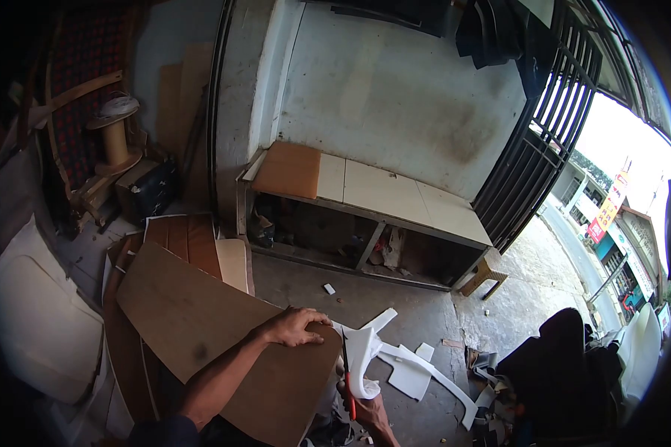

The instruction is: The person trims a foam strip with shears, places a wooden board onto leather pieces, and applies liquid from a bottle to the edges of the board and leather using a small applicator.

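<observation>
A large brown sheet (201, 313) slants across in front of me, its near end over my lap. My left hand (298, 328) lies at its upper right edge, thumb and fingers closed on the sheet. My right hand (373, 417) is low beside the sheet's right edge, closed around red-handled scissors (350, 395). Their dark blades point up along that edge. A curled strip of white foam (360, 354) hangs right by the blades. Part of my right hand is hidden behind the scissors and the foam.
White foam offcuts (410, 380) lie on the floor to the right. Beyond stands a tiled bench (380, 186) with a brown pad (287, 170). Brown padded panels (183, 242) and a white seat-like shape (45, 313) are left; a black piece (552, 365) is right.
</observation>
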Motion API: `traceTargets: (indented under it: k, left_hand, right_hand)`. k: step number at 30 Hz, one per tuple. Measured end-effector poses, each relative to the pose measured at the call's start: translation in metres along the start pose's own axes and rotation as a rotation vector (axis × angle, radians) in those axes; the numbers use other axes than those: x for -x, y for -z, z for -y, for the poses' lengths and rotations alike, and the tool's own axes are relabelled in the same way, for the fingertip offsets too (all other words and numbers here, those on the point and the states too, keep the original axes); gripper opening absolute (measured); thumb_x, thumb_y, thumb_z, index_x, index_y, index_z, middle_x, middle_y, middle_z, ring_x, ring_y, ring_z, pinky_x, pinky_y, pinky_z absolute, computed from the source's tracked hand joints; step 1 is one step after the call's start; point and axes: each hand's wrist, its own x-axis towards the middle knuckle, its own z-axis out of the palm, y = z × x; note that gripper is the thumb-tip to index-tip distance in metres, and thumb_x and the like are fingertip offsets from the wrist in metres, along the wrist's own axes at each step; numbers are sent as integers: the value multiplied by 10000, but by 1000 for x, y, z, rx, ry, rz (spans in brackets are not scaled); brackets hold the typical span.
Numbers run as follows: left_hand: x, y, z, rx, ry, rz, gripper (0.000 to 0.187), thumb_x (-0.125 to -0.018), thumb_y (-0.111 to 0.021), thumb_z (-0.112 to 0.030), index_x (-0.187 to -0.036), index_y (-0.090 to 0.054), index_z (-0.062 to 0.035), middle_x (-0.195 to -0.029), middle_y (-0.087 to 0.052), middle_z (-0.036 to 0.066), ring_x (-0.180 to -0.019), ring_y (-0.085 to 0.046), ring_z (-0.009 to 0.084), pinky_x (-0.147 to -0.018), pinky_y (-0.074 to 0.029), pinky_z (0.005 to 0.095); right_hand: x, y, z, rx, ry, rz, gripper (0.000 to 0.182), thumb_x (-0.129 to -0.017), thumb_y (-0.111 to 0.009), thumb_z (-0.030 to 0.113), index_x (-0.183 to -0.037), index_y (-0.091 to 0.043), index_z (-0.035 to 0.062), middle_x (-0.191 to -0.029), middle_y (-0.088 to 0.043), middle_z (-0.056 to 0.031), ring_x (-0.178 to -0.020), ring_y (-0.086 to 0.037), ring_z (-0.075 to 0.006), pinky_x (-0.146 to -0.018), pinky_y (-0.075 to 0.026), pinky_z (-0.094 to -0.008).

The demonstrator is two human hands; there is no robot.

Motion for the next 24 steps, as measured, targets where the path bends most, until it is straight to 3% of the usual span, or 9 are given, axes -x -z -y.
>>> traceTargets:
  k: [2,3,6,11,15,24]
  left_hand:
    - [3,-1,-2,8,-17,-5,514,-841,-760,-384,-1248,-650,-90,-1230,-653,144,-1175,-614,306,-1027,-466,410]
    - [5,-2,-3,9,-17,-8,514,-841,-760,-384,-1248,-650,-90,-1230,-653,144,-1175,-614,306,-1027,-466,410]
    - [8,-6,-5,-13,-35,-12,503,-848,-754,-385,-1252,-649,-104,-1235,-649,138,-1172,-613,309,-1024,-469,418]
    - [7,-12,-5,22,-4,27,505,-856,-744,-390,-1269,-641,-119,-1253,-633,130,-1181,-601,295,-1059,-430,422]
    - [7,-16,-2,-5,-10,25,504,-856,-744,-379,-1274,-637,-119,-1265,-624,128,-1191,-592,290,-1064,-422,420]
    - [9,-12,-9,17,-13,47,477,-864,-736,-349,-1257,-638,-99,-1266,-623,126,-1188,-594,294,-1045,-436,422]
  right_hand:
    - [0,11,-5,69,52,32,378,-908,-723,361,-1089,-644,39,-802,-664,-21,-703,-618,-132,-646,-497,-293]
    - [11,18,18,24,-107,87,359,-905,-731,367,-1036,-657,41,-742,-633,-6,-637,-589,-103,-570,-476,-285]
    - [11,24,6,-31,-137,74,321,-896,-735,355,-977,-645,57,-677,-600,5,-544,-575,-102,-485,-447,-266]
    - [-3,35,-4,12,-123,170,341,-899,-726,376,-1039,-644,76,-709,-604,17,-588,-576,-95,-515,-462,-265]
    - [-3,40,3,7,-71,180,389,-876,-752,410,-989,-663,49,-674,-606,-3,-567,-579,-112,-509,-459,-290]
    - [-1,68,14,61,-38,238,456,-861,-775,374,-1127,-626,35,-732,-628,-30,-605,-589,-123,-540,-466,-293]
